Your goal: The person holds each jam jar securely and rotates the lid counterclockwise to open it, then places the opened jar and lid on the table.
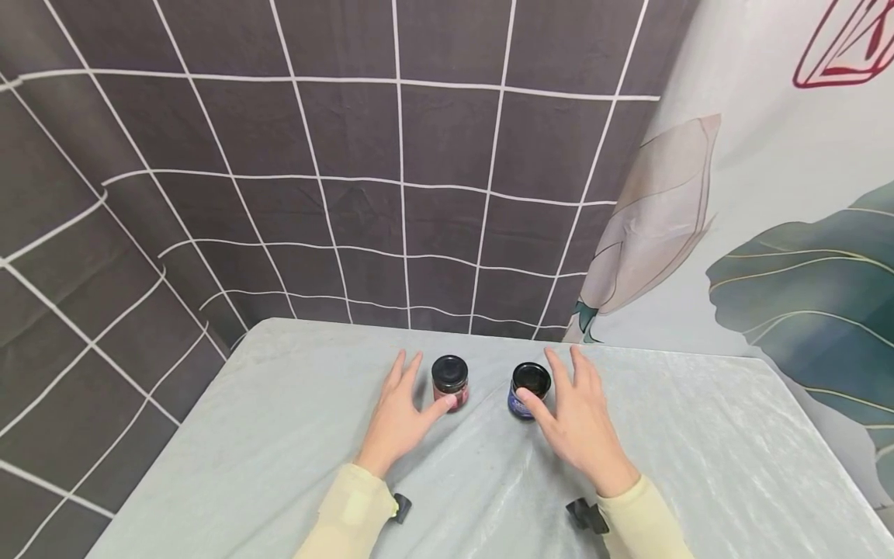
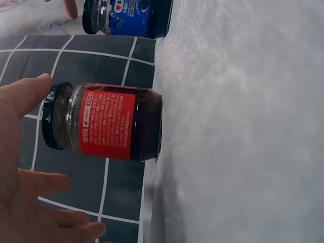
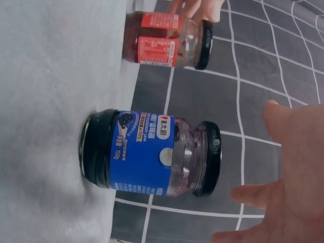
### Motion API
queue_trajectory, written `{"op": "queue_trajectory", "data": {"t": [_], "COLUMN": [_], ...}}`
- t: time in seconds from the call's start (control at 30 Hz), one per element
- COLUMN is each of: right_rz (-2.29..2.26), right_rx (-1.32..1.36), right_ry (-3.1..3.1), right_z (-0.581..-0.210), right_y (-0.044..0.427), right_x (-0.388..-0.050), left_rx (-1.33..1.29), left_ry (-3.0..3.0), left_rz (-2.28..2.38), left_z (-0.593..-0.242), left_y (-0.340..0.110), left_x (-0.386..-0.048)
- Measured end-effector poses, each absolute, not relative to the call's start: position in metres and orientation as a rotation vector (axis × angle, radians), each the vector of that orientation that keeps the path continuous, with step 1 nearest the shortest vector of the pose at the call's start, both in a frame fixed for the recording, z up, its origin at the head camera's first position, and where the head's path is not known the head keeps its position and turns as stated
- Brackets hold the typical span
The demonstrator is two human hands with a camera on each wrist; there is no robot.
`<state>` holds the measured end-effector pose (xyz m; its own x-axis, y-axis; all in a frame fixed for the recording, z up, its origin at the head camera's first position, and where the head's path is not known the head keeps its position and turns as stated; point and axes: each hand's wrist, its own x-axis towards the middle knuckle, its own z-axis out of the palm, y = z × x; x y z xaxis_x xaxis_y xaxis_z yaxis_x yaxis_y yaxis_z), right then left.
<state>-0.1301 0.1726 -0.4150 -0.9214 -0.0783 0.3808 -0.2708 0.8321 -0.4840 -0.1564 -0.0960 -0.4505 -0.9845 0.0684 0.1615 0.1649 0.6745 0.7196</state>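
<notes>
Two small glass jars with black lids stand upright on the cloth. The left one, a red-labelled jar, has my left hand beside it, fingers spread and thumb near its lid. In the left wrist view its red label faces the camera; whether the thumb touches the lid I cannot tell. My right hand is spread at the right of a blueberry jam jar with a blue label. The right wrist view shows a gap between that hand's fingers and the jar.
A pale grey cloth covers the table. Behind it hangs a dark, white-gridded curtain, with a leaf-printed white sheet at the right. A black strap piece is on the right wrist.
</notes>
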Motion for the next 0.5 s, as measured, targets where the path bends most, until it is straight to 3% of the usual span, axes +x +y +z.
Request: {"op": "queue_trajectory", "data": {"t": [0.5], "right_rz": [0.784], "right_rx": [0.299], "right_ry": [-2.669], "right_z": [-0.4121], "right_y": [0.1643], "right_x": [-0.1296], "left_rx": [-0.196], "left_ry": [-2.765], "left_rz": [-1.188], "left_z": [-0.4534], "left_y": [-0.0932], "left_x": [-0.1566]}}
